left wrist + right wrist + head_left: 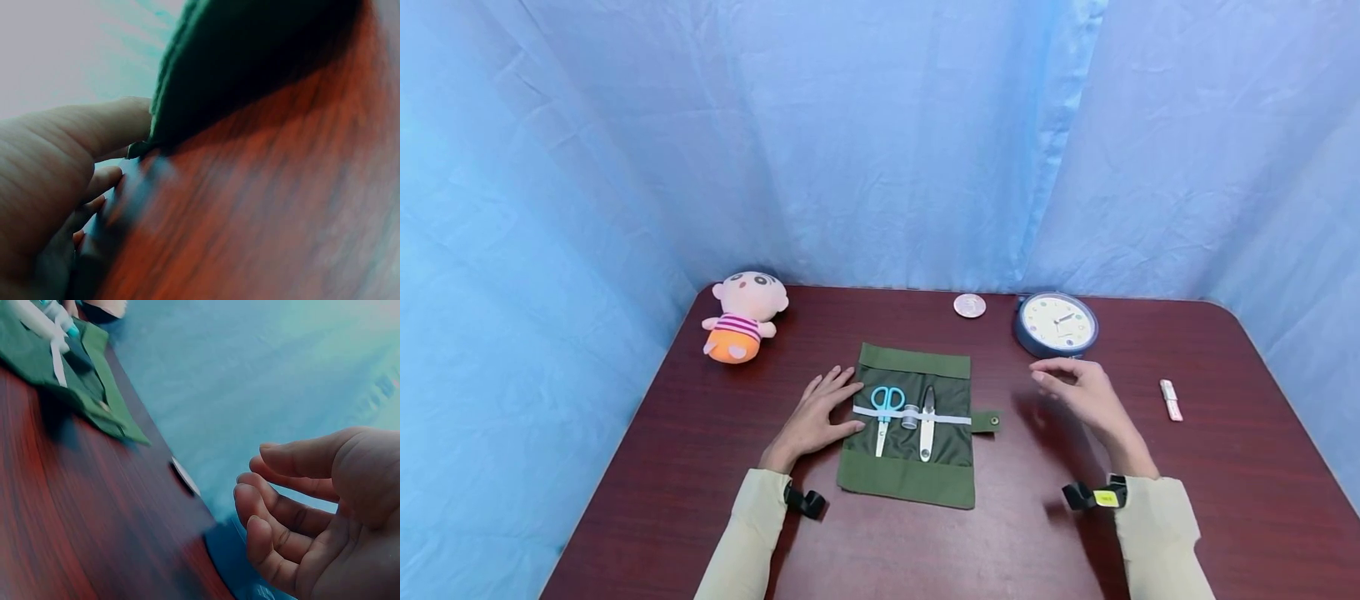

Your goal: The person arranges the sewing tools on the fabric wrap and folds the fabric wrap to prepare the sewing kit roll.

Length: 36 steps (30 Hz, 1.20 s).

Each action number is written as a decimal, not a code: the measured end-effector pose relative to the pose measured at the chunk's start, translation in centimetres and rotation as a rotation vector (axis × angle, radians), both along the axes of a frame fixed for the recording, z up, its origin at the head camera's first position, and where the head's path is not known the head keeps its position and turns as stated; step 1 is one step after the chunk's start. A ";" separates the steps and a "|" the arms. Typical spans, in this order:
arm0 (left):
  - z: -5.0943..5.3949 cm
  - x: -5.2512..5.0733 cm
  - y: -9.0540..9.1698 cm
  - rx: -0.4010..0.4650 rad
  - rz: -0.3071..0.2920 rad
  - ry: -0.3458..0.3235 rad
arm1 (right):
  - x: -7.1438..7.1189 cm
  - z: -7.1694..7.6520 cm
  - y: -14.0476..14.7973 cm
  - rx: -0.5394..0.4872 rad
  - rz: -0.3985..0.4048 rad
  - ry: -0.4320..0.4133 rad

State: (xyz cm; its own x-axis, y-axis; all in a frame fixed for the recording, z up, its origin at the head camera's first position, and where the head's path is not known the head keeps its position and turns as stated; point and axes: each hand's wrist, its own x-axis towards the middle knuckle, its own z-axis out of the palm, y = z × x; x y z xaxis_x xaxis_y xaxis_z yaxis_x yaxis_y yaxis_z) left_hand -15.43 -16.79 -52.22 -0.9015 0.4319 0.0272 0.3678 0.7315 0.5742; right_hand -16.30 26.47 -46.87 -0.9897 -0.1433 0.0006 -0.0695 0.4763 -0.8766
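Note:
A dark green fabric tool roll [910, 485] lies unfolded on the table, a snap tab [983, 422] sticking out on its right. A white elastic band [953, 419] crosses it over blue-handled scissors [882, 427], a small grey spool [910, 422] and a slim white tool with a dark tip [927, 437]. My left hand [818, 418] is at the roll's left edge, fingers spread, thumb and fingertips touching the cloth. In the left wrist view the thumb meets the fabric edge [164, 106]. My right hand [1090, 400] hovers right of the roll, fingers loosely bent and holding nothing.
A plush doll [741, 321] sits at the back left of the brown table [1000, 542]. Toward the back are a round pale disc [970, 306] and a blue round clock [1058, 323]. A small white and pink stick [1170, 400] lies far right. Blue curtains [887, 150] surround the table.

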 end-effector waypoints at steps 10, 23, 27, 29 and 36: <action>-0.1 0.0 0.0 0.006 0.001 -0.001 | 1.1 -0.5 5.1 -0.014 -0.167 -0.043; -0.1 0.0 0.0 0.002 0.004 -0.002 | 2.7 -1.5 12.2 -0.166 -0.429 -0.058; 0.0 0.0 -0.1 0.006 0.008 0.001 | 2.7 -1.9 13.4 -0.249 -0.537 -0.076; 0.0 0.0 -0.1 0.003 0.009 0.000 | 2.6 -2.2 13.8 -0.221 -0.602 -0.088; 0.0 0.0 0.1 -0.007 0.008 -0.009 | 2.5 -3.8 15.0 -0.174 -0.720 -0.149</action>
